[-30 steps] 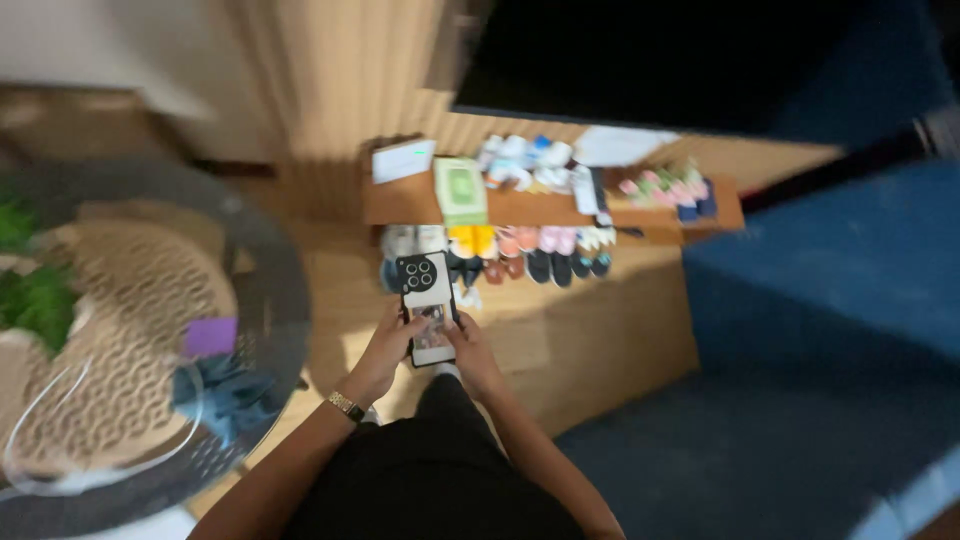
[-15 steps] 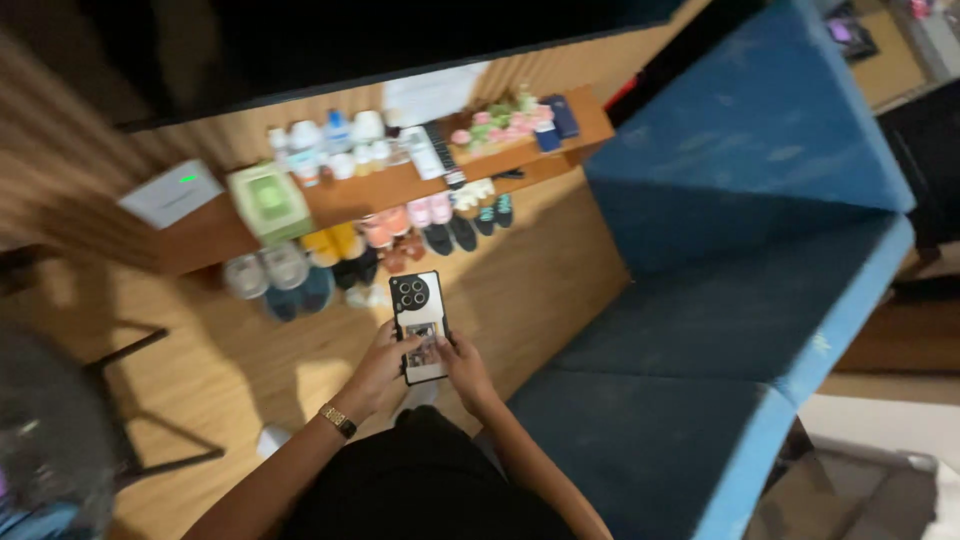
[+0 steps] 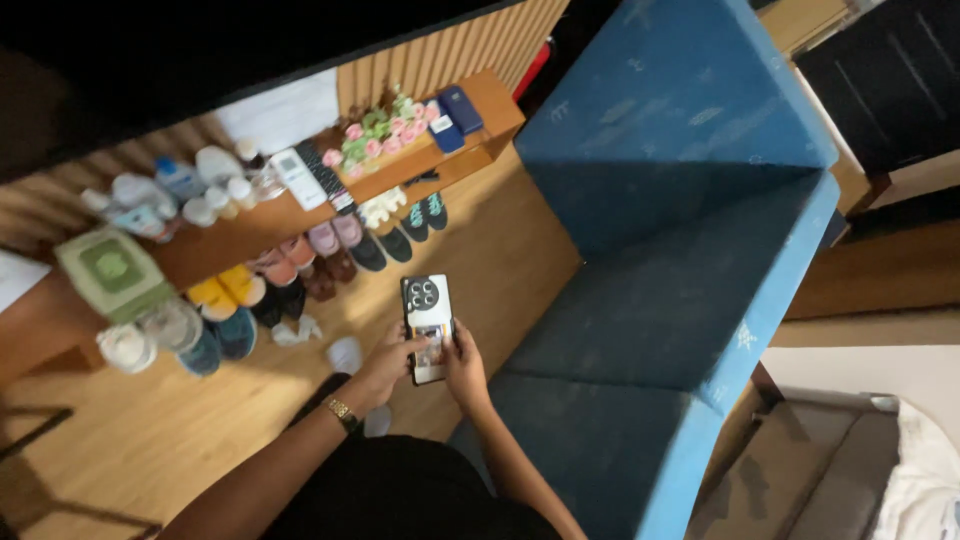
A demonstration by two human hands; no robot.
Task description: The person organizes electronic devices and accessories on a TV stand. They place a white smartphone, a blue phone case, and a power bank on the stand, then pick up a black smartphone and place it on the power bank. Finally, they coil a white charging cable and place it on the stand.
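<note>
Phone: I see the phone held upright in front of me, above the wooden floor, its back with the round camera cluster facing the camera.
Left hand: my left hand, fingers curled around the phone's lower left edge.
Right hand: my right hand closed on the lower right edge.
Progress: I judge the phone firmly in hand; nothing set down.
Surroundings: shoe shelf ahead, blue sofa just right.
</note>
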